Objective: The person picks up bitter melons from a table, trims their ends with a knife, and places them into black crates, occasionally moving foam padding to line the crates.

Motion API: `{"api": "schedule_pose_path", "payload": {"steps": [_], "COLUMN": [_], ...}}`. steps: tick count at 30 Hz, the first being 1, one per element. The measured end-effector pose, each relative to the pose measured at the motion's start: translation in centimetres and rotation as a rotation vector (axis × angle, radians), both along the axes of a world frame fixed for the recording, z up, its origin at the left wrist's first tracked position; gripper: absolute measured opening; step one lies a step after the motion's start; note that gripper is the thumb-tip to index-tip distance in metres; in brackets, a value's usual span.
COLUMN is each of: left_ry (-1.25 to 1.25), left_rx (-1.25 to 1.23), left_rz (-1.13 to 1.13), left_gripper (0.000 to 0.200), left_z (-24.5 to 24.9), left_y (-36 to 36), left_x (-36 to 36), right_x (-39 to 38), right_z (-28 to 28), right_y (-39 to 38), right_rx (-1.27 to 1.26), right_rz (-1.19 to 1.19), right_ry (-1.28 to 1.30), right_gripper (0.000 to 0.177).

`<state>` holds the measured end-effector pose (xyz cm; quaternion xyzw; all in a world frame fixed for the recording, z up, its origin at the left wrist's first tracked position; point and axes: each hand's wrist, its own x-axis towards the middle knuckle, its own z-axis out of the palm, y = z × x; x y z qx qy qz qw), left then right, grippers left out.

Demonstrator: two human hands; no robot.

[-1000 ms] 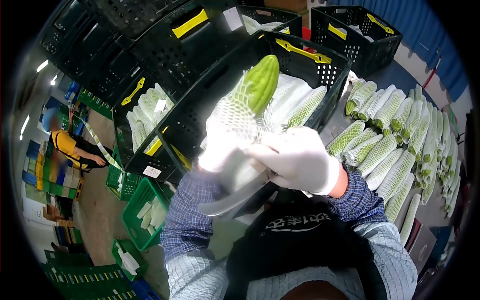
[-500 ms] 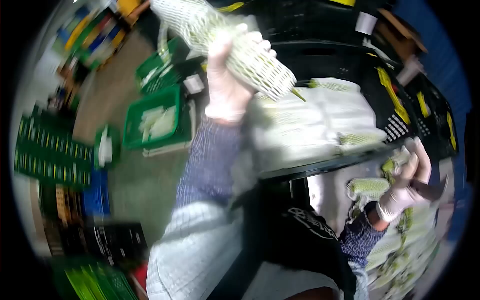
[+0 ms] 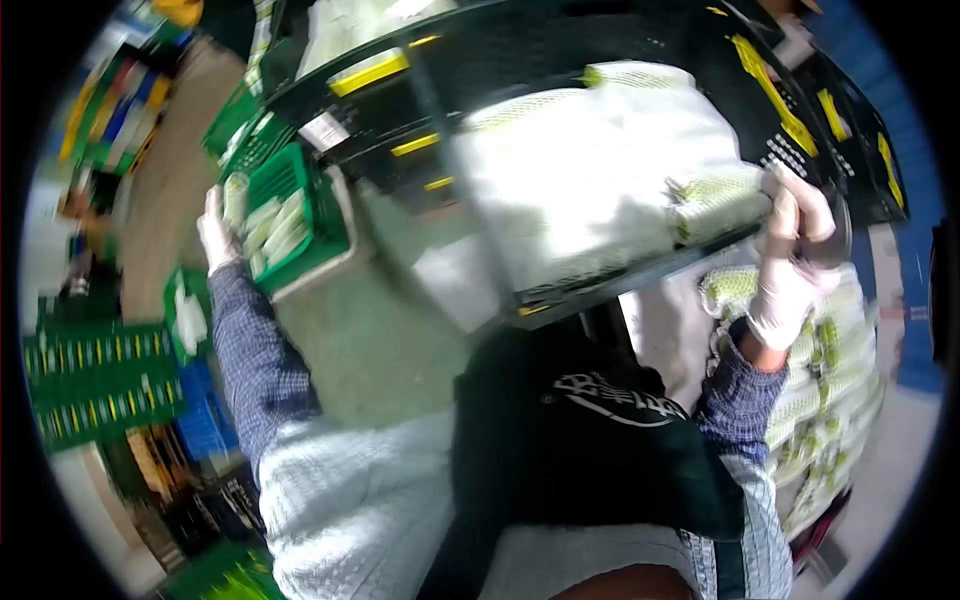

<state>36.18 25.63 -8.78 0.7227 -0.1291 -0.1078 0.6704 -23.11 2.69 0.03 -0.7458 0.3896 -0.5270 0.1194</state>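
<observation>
Two closed grips: left hand [image 3: 213, 236] round netted gourd [image 3: 237, 193], right hand [image 3: 790, 262] round knife [image 3: 836, 236].

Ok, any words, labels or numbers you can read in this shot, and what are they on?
White print on the black apron: blurred, cannot be read.
White label on the black crate: too blurred to read.
No other text is legible.
</observation>
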Motion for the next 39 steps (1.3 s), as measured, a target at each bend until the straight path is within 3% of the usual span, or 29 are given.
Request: {"api": "schedule_pose_path", "payload": {"steps": [1, 4, 6, 8, 9, 10, 12, 13, 15, 16, 17, 18, 20, 21, 24, 26, 28, 29, 34, 37, 38, 39], "left_ry": [-0.056, -0.308, -0.441, -0.674, -0.64, -0.774, -0.612, -0.772, -0.854, -0.761, -0.87, -1.142, -1.183, -1.165, -1.024, -0.937, -0.859, -0.82, -0.567, -0.269, -0.095, -0.122], "left_rx": [0.042, -0.035, -0.087, 0.011, 0.016, 0.106, -0.015, -0.057, 0.106, 0.042, 0.258, -0.27, 0.215, 0.38, 0.688, 0.787, 0.85, 0.886, 0.991, 1.03, 1.023, 0.899], "left_rz": [0.045, -0.123, -0.472, -0.672, -0.875, -1.025, -1.42, -1.577, -1.669, -1.81, -1.826, -1.848, -1.721, -1.671, -1.615, -1.623, -1.637, -1.646, -1.722, -1.822, -1.855, -1.901], "left_gripper": [0.047, 0.042, 0.037, 0.032, 0.033, 0.031, 0.038, 0.042, 0.043, 0.048, 0.052, 0.058, 0.053, 0.051, 0.045, 0.042, 0.04, 0.039, 0.036, 0.037, 0.038, 0.034], "left_z": [-0.2, 1.9, 7.4, 10.4, 11.1, 12.4, 11.7, 10.9, 7.7, 7.6, 5.2, 4.3, -0.1, -1.8, -5.8, -6.9, -7.1, -7.3, -7.4, -6.4, -5.4, -4.5], "left_y": [-1.2, -6.8, -11.7, -15.7, -17.8, -19.1, -22.4, -24.9, -28.6, -29.6, -32.0, -34.6, -36.9, -38.4, -41.8, -43.9, -44.9, -45.1, -46.3, -46.1, -46.0, -45.3], "left_x": [1.3, -0.1, -10.8, -18.4, -21.1, -24.9, -29.6, -31.0, -35.0, -37.8, -39.9, -42.4, -47.4, -49.4, -54.3, -55.6, -56.0, -55.8, -55.2, -53.8, -53.1, -51.9], "right_x": [0.0, -0.9, -1.9, -1.7, -2.6, -2.3, -3.1, -3.3, -4.2, -5.1, -5.4, -6.1, -6.7, -7.0, -7.0, -7.3, -7.8, -7.6, -7.3, -7.5, -7.4, -7.4], "right_z": [0.1, -0.6, -1.3, -0.9, -1.4, -1.1, -2.2, -1.9, -2.8, -3.9, -4.0, -5.1, -6.8, -7.0, -7.2, -8.3, -8.1, -8.8, -8.0, -7.9, -7.8, -8.0], "right_y": [0.2, -0.3, -0.2, -0.4, -0.4, -0.7, -1.1, -1.2, -1.9, -2.6, -2.9, -3.4, -3.7, -4.0, -4.0, -5.0, -5.2, -5.3, -5.1, -5.1, -5.1, -5.4], "right_rx": [0.05, 0.159, 0.25, 0.244, 0.366, 0.292, 0.36, 0.455, 0.484, 0.484, 0.496, 0.414, 0.473, 0.413, 0.492, 0.384, 0.438, 0.448, 0.43, 0.385, 0.372, 0.3], "right_rz": [-0.022, -0.03, -0.085, -0.079, -0.093, -0.117, -0.2, -0.145, -0.149, -0.182, -0.151, -0.227, -0.11, -0.127, -0.11, -0.025, 0.014, 0.077, 0.067, 0.047, 0.06, 0.074], "right_ry": [-0.029, -0.169, -0.276, -0.342, -0.36, -0.283, -0.273, -0.31, -0.256, -0.192, -0.161, 0.005, -0.193, -0.051, -0.073, -0.121, -0.075, -0.227, -0.128, -0.069, -0.087, -0.065], "right_gripper": [0.019, 0.022, 0.02, 0.019, 0.02, 0.021, 0.023, 0.024, 0.026, 0.027, 0.028, 0.027, 0.03, 0.033, 0.032, 0.031, 0.03, 0.029, 0.03, 0.031, 0.031, 0.03]}}
